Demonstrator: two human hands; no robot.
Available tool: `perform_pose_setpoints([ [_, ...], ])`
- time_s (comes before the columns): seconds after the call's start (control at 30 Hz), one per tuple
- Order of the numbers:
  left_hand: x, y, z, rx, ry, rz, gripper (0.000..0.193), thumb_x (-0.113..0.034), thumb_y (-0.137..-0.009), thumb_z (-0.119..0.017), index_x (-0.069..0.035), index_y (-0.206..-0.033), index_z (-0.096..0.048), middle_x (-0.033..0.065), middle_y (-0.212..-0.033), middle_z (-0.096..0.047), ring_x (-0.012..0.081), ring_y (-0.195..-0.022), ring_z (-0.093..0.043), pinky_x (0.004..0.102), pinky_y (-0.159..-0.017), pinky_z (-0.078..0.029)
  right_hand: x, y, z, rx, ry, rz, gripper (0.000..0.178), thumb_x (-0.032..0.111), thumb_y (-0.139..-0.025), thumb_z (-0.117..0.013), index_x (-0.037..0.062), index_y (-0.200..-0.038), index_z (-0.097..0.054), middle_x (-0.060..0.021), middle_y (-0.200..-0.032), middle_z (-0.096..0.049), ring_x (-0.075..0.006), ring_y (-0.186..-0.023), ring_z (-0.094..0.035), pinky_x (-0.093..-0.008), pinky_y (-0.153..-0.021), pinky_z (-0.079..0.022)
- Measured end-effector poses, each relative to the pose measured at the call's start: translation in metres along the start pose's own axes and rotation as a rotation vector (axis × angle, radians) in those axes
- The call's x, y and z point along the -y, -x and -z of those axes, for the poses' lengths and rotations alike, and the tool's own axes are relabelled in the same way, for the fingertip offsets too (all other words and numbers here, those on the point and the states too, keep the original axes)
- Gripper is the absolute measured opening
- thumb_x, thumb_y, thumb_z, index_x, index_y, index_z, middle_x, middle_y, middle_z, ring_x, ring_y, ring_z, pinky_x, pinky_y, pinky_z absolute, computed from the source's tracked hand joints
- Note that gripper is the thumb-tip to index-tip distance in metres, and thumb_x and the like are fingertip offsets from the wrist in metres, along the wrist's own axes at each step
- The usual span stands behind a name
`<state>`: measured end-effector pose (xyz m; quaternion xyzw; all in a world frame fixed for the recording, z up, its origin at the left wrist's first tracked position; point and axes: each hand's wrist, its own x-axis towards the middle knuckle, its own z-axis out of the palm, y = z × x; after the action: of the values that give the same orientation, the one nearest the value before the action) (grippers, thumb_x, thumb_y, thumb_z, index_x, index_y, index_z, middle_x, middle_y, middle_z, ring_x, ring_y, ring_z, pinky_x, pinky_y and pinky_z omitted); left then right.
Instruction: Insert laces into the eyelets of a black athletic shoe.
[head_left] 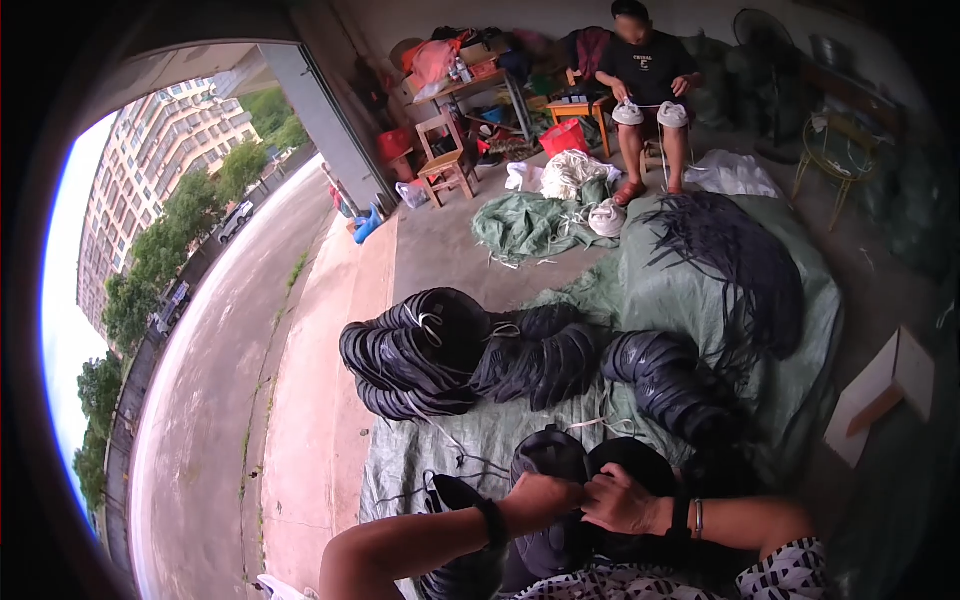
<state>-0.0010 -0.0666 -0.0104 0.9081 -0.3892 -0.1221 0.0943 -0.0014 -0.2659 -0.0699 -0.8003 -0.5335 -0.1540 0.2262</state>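
My left hand point(543, 500) and my right hand point(622, 500) meet in front of me, both with fingers pinched together. Whatever thin thing they may hold is too small to make out. Just beneath them lies a dark shoe upper point(548, 452), its opening facing up. A second black upper point(645, 458) sits beside it, behind my right hand. Below my left forearm is a stack of black uppers point(460, 578), partly covered by the arm. Black bands circle both my wrists, with a metal bangle on the right.
Nested rows of black shoe uppers point(540, 368) lie on a green woven sheet point(405, 470). Black laces point(745, 275) are heaped farther back. Across the room a seated person point(645, 75) has white shoes point(628, 113) on the knees. A wooden piece point(890, 390) stands right.
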Motion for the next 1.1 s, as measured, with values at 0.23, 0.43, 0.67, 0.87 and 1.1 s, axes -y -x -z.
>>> perform_pose_setpoints([
  [0.23,-0.017,-0.015,0.008,0.310,-0.090,0.071,0.008,-0.016,-0.080,-0.056,-0.010,-0.081,-0.062,0.0057,-0.074,-0.064,0.0265,-0.072,-0.067,0.0423,-0.053,-0.050,0.002,0.004,0.007,0.009,0.131,0.002,0.011,0.021,-0.073,-0.065,0.0142,-0.078,-0.058,-0.0018,-0.078,-0.049,-0.0190,-0.079,-0.053,-0.0431,-0.085,-0.038],
  [0.43,-0.018,-0.027,0.003,0.364,-0.059,0.166,0.010,-0.016,-0.079,-0.057,-0.009,-0.080,-0.063,0.0087,-0.075,-0.066,0.0292,-0.078,-0.067,0.0438,-0.059,-0.051,0.001,0.009,0.001,-0.040,0.089,0.013,0.006,0.019,-0.076,-0.061,0.0135,-0.078,-0.058,-0.0015,-0.078,-0.050,-0.0186,-0.078,-0.053,-0.0434,-0.086,-0.038],
  [0.67,-0.014,-0.031,0.008,0.350,0.003,0.083,0.013,-0.017,-0.081,-0.056,-0.006,-0.086,-0.061,0.0127,-0.075,-0.065,0.0308,-0.079,-0.066,0.0450,-0.061,-0.050,-0.005,0.009,0.003,-0.049,0.039,-0.014,0.011,0.021,-0.074,-0.064,0.0136,-0.079,-0.058,-0.0013,-0.078,-0.050,-0.0184,-0.082,-0.053,-0.0418,-0.087,-0.037],
  [0.87,0.013,-0.027,0.032,0.052,-0.114,0.248,0.013,-0.015,-0.082,-0.056,-0.004,-0.088,-0.052,0.0132,-0.074,-0.064,0.0311,-0.074,-0.066,0.0444,-0.058,-0.049,-0.005,0.006,0.014,-0.004,-0.013,0.043,0.018,0.026,-0.074,-0.069,0.0133,-0.079,-0.057,-0.0014,-0.078,-0.049,-0.0181,-0.081,-0.053,-0.0382,-0.087,-0.038],
  [1.1,-0.010,0.014,0.033,-0.309,0.249,0.322,0.011,-0.015,-0.085,-0.061,-0.011,-0.096,-0.060,0.0087,-0.081,-0.066,0.0294,-0.072,-0.066,0.0350,-0.061,-0.053,-0.004,-0.016,0.031,0.034,-0.899,-0.604,0.016,0.018,-0.080,-0.069,0.0065,-0.088,-0.061,-0.0082,-0.082,-0.056,-0.0214,-0.079,-0.059,-0.0336,-0.073,-0.046],
])
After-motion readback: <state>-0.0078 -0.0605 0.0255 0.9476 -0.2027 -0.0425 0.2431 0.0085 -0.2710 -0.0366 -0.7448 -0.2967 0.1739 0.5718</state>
